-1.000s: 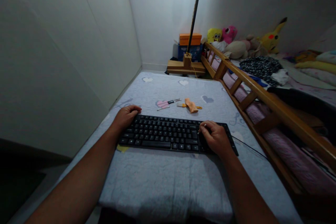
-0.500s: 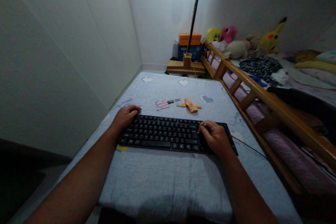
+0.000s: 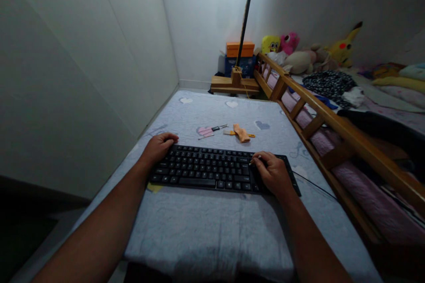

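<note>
A black keyboard [image 3: 202, 168] lies on the cloth-covered surface in front of me. My left hand [image 3: 161, 147] grips its left end, fingers curled over the far left corner. Over the number-pad side, my right hand [image 3: 270, 170] is closed in a pinch on a thin cotton swab [image 3: 259, 157]. The swab's pale tip points down at the keys near the Enter area; most of its stick is hidden by my fingers. Beyond the keyboard lie another cotton swab [image 3: 206, 136], a dark-handled screwdriver-like tool [image 3: 216, 128], and a yellow-handled brush [image 3: 229, 132] under a folded orange cloth [image 3: 241, 133].
The keyboard's cable [image 3: 314, 183] runs off to the right. A wooden bed rail [image 3: 308, 99] borders the right side, with clothes and plush toys [image 3: 343, 51] behind it. White cabinet doors [image 3: 99, 75] stand at left. A lamp stand [image 3: 245, 22] rises beyond the far edge.
My right hand has shifted very slightly over the keys, and the swab's tip shows a little more clearly. My left hand and the keyboard have stayed put.
</note>
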Demonstrator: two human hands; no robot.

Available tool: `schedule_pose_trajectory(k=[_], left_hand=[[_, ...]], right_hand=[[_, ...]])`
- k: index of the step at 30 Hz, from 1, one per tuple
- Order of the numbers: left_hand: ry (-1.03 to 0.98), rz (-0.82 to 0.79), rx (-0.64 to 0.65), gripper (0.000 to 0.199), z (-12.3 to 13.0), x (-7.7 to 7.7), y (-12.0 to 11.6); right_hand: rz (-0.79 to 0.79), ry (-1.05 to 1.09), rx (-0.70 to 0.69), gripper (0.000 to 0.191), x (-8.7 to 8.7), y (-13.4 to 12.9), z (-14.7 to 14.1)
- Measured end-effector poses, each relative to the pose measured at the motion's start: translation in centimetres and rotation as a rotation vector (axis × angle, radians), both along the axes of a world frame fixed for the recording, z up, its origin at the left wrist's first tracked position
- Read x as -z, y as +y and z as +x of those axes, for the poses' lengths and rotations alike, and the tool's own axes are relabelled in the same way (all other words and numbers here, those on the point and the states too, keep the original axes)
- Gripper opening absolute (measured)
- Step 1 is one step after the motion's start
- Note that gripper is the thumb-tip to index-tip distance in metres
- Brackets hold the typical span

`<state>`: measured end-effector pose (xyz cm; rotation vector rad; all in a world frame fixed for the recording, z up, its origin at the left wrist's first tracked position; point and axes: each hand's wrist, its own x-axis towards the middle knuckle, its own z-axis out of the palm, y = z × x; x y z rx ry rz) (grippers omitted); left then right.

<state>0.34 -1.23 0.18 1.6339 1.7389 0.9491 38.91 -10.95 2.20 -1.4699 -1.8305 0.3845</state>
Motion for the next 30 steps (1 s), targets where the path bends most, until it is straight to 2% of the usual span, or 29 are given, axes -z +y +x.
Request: schedule_pose_trajectory(k=[21,30], left_hand=[[-0.006,-0.002,-0.005,0.028,0.14,-0.37,-0.23],[0.004,0.000,-0.003,0.028,0.08,-0.26,-0.13]], right_hand=[[0.006,0.000,0.022,0.017,-0.06,0.02,-0.05],[-0.003,0.015,-0.010,0.019,0.22,-0.01,-0.13]])
